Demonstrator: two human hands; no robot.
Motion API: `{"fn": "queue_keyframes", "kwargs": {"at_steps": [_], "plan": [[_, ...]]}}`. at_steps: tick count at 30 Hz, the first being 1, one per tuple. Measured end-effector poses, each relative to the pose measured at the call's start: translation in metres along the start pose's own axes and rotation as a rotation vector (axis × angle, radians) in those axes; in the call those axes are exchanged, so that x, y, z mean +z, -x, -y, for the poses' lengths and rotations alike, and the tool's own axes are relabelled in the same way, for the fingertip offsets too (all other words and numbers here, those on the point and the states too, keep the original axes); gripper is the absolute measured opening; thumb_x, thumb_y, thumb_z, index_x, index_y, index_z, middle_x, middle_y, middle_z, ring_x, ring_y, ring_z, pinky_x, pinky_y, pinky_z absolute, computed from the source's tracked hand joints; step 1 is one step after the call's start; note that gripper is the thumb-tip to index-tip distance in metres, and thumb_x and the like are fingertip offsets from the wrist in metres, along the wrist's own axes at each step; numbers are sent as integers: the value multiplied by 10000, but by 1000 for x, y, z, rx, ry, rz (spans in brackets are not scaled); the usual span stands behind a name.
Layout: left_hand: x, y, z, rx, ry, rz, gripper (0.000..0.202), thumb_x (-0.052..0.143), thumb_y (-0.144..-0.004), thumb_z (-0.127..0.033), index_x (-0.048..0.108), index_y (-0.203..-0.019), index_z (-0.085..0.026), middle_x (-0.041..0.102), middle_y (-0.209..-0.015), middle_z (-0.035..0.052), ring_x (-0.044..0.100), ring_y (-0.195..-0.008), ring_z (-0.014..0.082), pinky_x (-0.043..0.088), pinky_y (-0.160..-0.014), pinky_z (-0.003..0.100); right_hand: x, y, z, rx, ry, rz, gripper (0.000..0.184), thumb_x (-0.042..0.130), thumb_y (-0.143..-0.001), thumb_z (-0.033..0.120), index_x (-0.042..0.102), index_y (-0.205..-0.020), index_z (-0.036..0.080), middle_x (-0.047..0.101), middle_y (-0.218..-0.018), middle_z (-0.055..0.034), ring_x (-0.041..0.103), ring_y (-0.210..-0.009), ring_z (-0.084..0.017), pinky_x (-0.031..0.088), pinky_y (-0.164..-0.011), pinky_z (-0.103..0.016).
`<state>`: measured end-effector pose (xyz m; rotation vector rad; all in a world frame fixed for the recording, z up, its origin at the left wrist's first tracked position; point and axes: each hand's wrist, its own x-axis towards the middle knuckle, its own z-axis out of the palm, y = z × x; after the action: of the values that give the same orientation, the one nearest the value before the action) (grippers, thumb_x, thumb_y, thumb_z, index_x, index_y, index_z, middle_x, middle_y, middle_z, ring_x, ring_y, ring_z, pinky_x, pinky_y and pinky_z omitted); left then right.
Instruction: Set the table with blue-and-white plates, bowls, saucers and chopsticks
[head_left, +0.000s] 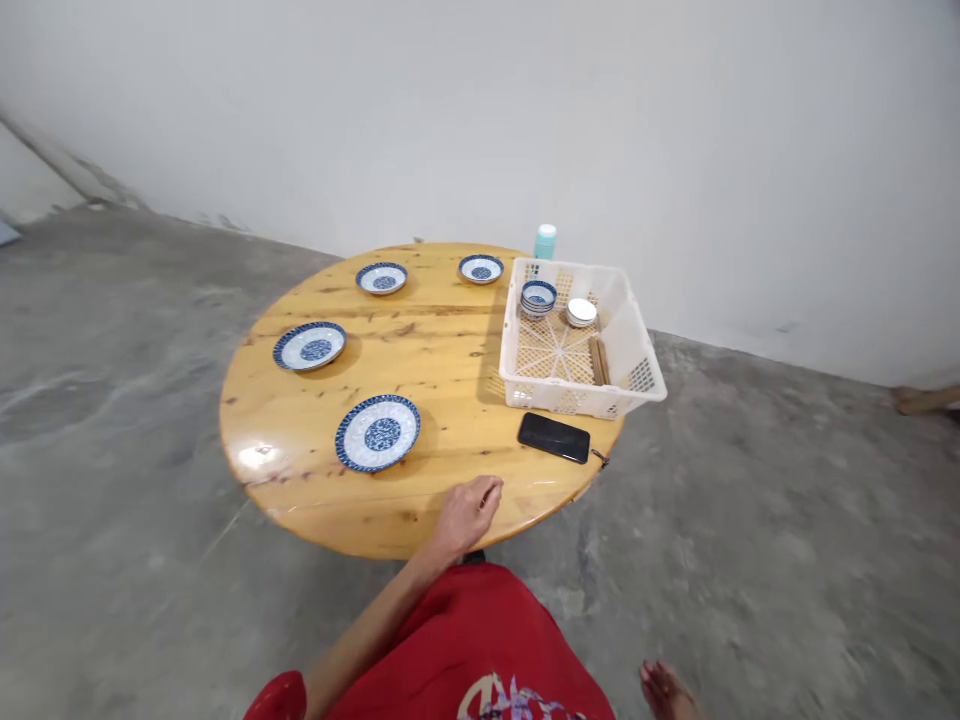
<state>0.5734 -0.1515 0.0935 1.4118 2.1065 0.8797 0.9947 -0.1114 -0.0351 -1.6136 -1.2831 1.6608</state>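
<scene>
My left hand point(469, 508) is at the near edge of the round wooden table point(442, 400), with its fingers curled in and nothing visible in them. Ahead of it and to the left lies a large blue-and-white plate point(378, 433). Farther round the table are another plate point(310, 346) on the left, a smaller plate point(382, 278) at the back and a small dish-like plate point(481, 269) beside it. Low at the right, partly cut off by the frame, is what appears to be my right hand point(666, 688), away from the table; its fingers are unclear.
On the right side stands a white plastic basket point(581, 397) holding stacked blue-rimmed bowls point(538, 298), small white dishes point(581, 312) and chopsticks point(599, 361). A black phone point(554, 437) lies in front. Behind the basket is a teal bottle point(545, 242) with a white cap.
</scene>
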Motion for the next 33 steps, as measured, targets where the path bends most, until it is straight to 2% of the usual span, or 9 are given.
{"fn": "queue_keyframes", "kwargs": {"at_steps": [3, 6, 11, 15, 19, 22, 26, 30, 33], "plan": [[-28, -31, 13, 13, 56, -102, 314, 389, -974, -352, 668, -1045, -227, 761, -1055, 64, 720, -927, 195, 521, -855, 310, -18, -27, 35, -53, -141, -544, 206, 674, -527, 522, 597, -596, 344, 642, -515, 64, 714, -552, -367, 636, -675, -561], [-65, -65, 22, 26, 109, -200, 319, 417, -960, -400, 667, -1050, -224, 767, -1010, 63, 727, -893, 200, 539, -845, 321, -37, -60, 106, -179, -221, -718, 161, 766, -556, 408, 670, -660, 332, 683, -592, 25, 716, -562, -274, 652, -670, -454], [-125, -122, 12, 11, 159, -362, 317, 486, -920, -401, 664, -1101, -212, 766, -951, 45, 735, -863, 189, 559, -815, 298, -32, -109, 266, -508, -183, -652, 309, 774, -614, 354, 729, -866, 181, 715, -709, -24, 675, -580, -152, 608, -585, -289], [-148, -169, -14, 81, 190, -471, 346, 497, -925, -397, 643, -1168, -200, 749, -1042, 62, 726, -933, 187, 566, -825, 282, 12, -141, 378, -732, -62, -507, 229, 730, -707, 337, 735, -883, 190, 723, -745, -20, 653, -563, -119, 537, -557, -239], [-154, -224, -45, 140, 187, -494, 356, 504, -929, -378, 613, -1213, -194, 723, -1121, 79, 686, -1047, 203, 549, -900, 313, 62, -188, 456, -810, 105, -245, 211, 693, -773, 325, 725, -944, 207, 730, -767, -6, 669, -595, -130, 541, -586, -254], [-152, -273, -70, 136, 203, -479, 334, 516, -920, -336, 600, -1206, -186, 706, -1137, 83, 667, -1048, 200, 527, -940, 330, 97, -237, 491, -774, 235, -45, 227, 680, -790, 304, 704, -980, 182, 735, -793, -21, 672, -626, -136, 545, -601, -256], [-140, -349, -89, 26, 353, -440, 243, 546, -897, -325, 613, -1084, -185, 693, -1058, 83, 649, -1004, 201, 524, -904, 333, 141, -308, 513, -646, 321, 151, 214, 670, -799, 257, 663, -981, 144, 725, -800, -49, 667, -640, -139, 543, -606, -251], [-112, -414, -90, -178, 596, -376, 143, 546, -879, -296, 566, -787, -188, 633, -830, 54, 622, -838, 171, 521, -806, 322, 183, -369, 517, -532, 329, 247, 101, 644, -798, 203, 642, -881, 145, 697, -755, -36, 654, -628, -125, 520, -589, -217], [-87, -447, -81, -348, 721, -365, 168, 571, -855, -277, 526, -721, -186, 573, -731, 32, 588, -764, 161, 511, -789, 333, 213, -407, 517, -480, 365, 295, 34, 627, -792, 182, 632, -793, 148, 652, -682, -15, 653, -634, -132, 501, -581, -206]]}}
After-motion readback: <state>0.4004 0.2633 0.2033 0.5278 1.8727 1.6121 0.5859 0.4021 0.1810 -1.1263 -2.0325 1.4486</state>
